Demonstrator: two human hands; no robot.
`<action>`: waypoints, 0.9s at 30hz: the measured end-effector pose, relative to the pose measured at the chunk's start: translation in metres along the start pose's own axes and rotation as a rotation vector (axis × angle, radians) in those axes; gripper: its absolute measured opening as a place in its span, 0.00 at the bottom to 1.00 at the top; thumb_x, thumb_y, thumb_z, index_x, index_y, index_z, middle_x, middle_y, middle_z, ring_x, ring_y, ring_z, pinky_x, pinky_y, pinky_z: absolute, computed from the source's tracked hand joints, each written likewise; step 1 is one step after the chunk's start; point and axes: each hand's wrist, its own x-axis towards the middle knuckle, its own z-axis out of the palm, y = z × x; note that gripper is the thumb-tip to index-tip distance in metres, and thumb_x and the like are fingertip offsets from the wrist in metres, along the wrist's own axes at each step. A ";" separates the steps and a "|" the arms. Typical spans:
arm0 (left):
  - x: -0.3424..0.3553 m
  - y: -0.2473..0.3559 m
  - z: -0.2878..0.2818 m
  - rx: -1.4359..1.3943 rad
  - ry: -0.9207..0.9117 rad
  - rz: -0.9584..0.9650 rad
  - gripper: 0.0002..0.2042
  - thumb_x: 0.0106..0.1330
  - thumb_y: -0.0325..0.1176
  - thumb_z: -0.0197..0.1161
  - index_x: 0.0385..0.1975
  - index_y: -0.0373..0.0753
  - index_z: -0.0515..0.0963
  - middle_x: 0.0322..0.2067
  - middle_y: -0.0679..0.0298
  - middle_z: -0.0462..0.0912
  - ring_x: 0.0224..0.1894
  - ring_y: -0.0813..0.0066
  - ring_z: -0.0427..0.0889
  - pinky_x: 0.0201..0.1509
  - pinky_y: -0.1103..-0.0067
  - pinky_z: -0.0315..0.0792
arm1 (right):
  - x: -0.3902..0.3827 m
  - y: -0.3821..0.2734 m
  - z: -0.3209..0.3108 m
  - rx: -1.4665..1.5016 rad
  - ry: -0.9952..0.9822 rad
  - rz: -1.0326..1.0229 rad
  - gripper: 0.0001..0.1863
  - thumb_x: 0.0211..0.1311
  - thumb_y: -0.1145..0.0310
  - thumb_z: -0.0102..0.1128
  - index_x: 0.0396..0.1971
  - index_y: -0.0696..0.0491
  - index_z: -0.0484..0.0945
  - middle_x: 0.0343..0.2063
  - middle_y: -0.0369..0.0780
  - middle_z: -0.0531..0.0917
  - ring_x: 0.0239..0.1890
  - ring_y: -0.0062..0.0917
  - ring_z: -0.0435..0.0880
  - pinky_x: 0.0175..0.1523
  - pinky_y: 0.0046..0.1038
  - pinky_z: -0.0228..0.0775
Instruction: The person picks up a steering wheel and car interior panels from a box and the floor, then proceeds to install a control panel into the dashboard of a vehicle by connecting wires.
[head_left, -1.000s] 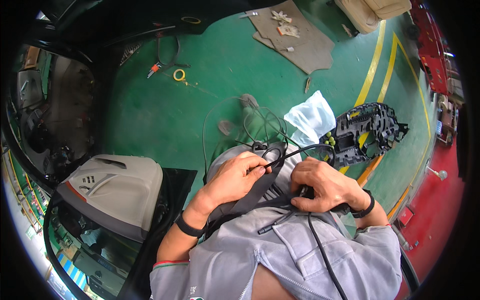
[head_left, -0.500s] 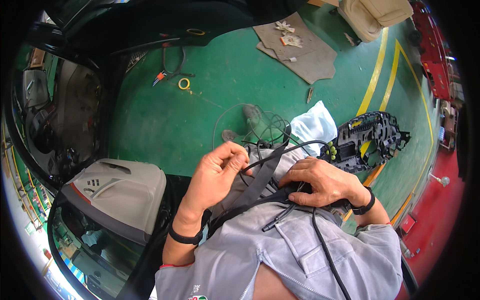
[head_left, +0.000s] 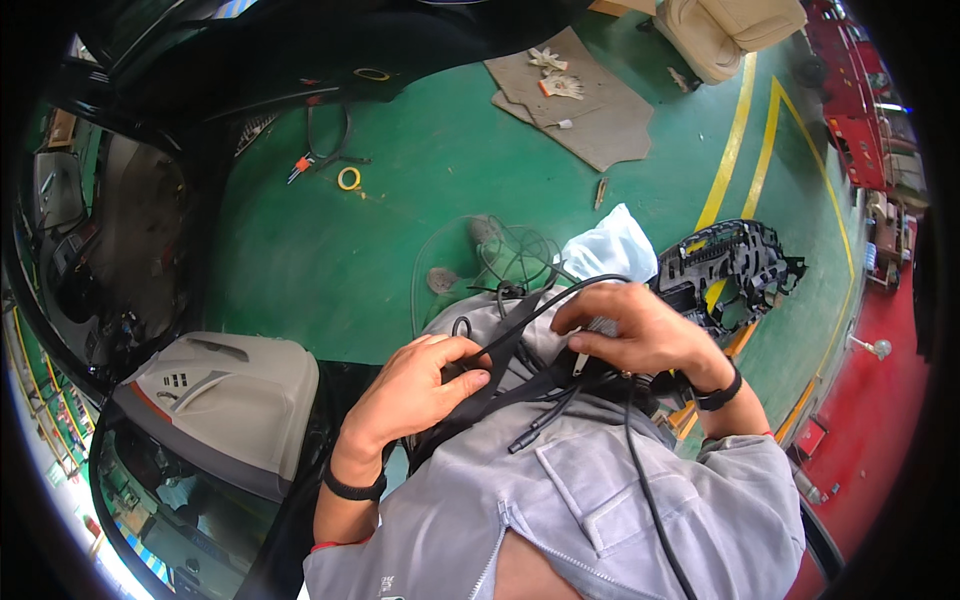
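Note:
My left hand (head_left: 415, 390) is curled at the left of my lap, a black cable (head_left: 540, 308) running from its fingertips up and over to the right. My right hand (head_left: 640, 335) is closed in a pinch over my lap; a small pale piece (head_left: 580, 364) shows at the thumb tip, its kind unclear. More black leads lie below it, one ending in a dark plug (head_left: 522, 441) against my grey jacket (head_left: 560, 520). A black strap (head_left: 510, 362) crosses my lap between the hands. Thinner wires (head_left: 520, 250) loop near my feet.
At left is a beige car door panel (head_left: 235, 390) beside a dark car body. A white plastic bag (head_left: 610, 245) and a black plastic frame (head_left: 730, 270) lie ahead right. Farther off are yellow tape (head_left: 349, 179), gloves (head_left: 561, 86) on a grey mat (head_left: 600, 125), and a beige seat (head_left: 705, 40).
My left hand has come down toward my lap, still at the cable. My right hand has lifted slightly, and the pale piece now shows at its thumb. The view has shifted slightly.

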 end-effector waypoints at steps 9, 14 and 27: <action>-0.009 0.016 -0.006 0.006 0.143 0.058 0.19 0.62 0.35 0.67 0.53 0.38 0.77 0.50 0.55 0.80 0.55 0.59 0.78 0.58 0.71 0.71 | -0.046 0.016 -0.068 0.535 0.455 0.133 0.12 0.64 0.65 0.64 0.35 0.60 0.79 0.28 0.36 0.82 0.32 0.17 0.79 0.39 0.20 0.71; -0.014 0.003 -0.016 -0.092 0.013 -0.043 0.17 0.62 0.33 0.68 0.49 0.33 0.78 0.41 0.55 0.85 0.45 0.65 0.85 0.49 0.73 0.76 | -0.019 0.028 -0.044 -0.017 0.089 0.279 0.13 0.63 0.68 0.59 0.45 0.57 0.80 0.37 0.42 0.86 0.39 0.26 0.84 0.47 0.29 0.74; -0.032 -0.049 -0.027 -0.627 0.186 0.061 0.12 0.72 0.30 0.59 0.51 0.33 0.76 0.39 0.67 0.81 0.43 0.82 0.78 0.50 0.83 0.71 | -0.030 0.042 0.006 0.129 -0.184 0.467 0.22 0.67 0.52 0.58 0.45 0.57 0.79 0.34 0.39 0.83 0.39 0.22 0.78 0.45 0.28 0.71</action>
